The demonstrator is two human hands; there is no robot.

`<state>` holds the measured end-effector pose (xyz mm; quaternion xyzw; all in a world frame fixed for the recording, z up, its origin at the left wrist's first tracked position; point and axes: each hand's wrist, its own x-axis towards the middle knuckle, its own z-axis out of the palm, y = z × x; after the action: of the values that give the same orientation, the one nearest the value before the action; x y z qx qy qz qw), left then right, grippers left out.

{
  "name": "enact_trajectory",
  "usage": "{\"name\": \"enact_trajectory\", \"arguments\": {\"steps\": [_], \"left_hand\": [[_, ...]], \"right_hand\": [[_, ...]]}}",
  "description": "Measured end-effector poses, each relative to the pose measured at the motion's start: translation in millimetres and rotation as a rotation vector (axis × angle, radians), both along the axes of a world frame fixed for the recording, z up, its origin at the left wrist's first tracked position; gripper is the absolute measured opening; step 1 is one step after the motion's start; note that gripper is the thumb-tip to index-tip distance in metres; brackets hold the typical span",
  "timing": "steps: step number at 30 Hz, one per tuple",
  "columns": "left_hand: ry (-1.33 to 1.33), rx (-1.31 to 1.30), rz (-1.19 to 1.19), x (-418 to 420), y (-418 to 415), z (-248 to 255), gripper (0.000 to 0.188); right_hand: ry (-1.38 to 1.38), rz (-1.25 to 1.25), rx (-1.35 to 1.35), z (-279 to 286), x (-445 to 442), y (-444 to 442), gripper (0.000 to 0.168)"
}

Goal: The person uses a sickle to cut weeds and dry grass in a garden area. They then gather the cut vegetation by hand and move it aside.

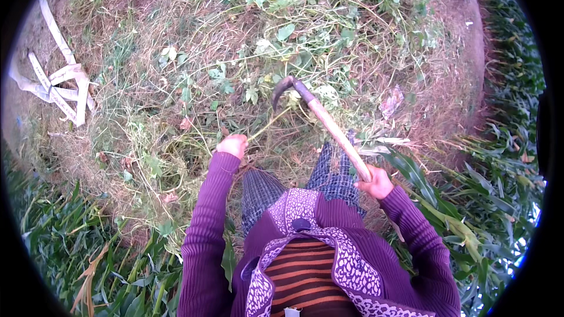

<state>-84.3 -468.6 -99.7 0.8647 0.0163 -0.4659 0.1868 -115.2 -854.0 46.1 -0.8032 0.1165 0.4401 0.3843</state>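
Observation:
My right hand (377,182) is closed around the lower end of a sickle's wooden handle (337,132). The sickle's dark curved blade (286,88) points up and hooks over to the left, above the cut vegetation. In my left hand (233,145) is one end of a thin green plant stem (269,125), pulled taut up and to the right. Its far end passes close to the blade's tip; whether they touch I cannot tell. Leafy vines and weeds (304,48) lie tangled on the ground before me.
A crumpled white strip with printing (66,75) lies on the ground at the far left. A clear plastic scrap (391,102) sits right of the sickle. Tall maize plants (467,229) border the right side, and more maize leaves (132,264) stand at the lower left.

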Motion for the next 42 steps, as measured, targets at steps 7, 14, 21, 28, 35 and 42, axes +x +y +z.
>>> {"name": "enact_trajectory", "arguments": {"steps": [7,14,21,28,35,42], "left_hand": [[-0.733,-0.035,-0.039,52,34,35,0.006],[-0.840,-0.084,-0.139,48,70,42,0.006],[-1.095,0.312,0.706,-27,306,14,0.018],[-0.891,0.162,1.081,-83,316,8,0.019],[-0.616,0.618,0.738,-154,264,-4,0.026],[-0.123,0.660,0.689,-262,218,-3,0.024]], "right_hand": [[-0.118,0.383,-0.287,8,12,31,0.029],[-0.276,0.559,-0.321,62,16,15,0.027],[-0.374,0.343,-0.394,104,20,-28,0.020],[-0.069,-0.257,-0.039,51,27,-8,0.026],[-0.040,0.052,-0.019,10,11,25,0.034],[0.003,0.118,0.139,21,13,52,0.042]]}}
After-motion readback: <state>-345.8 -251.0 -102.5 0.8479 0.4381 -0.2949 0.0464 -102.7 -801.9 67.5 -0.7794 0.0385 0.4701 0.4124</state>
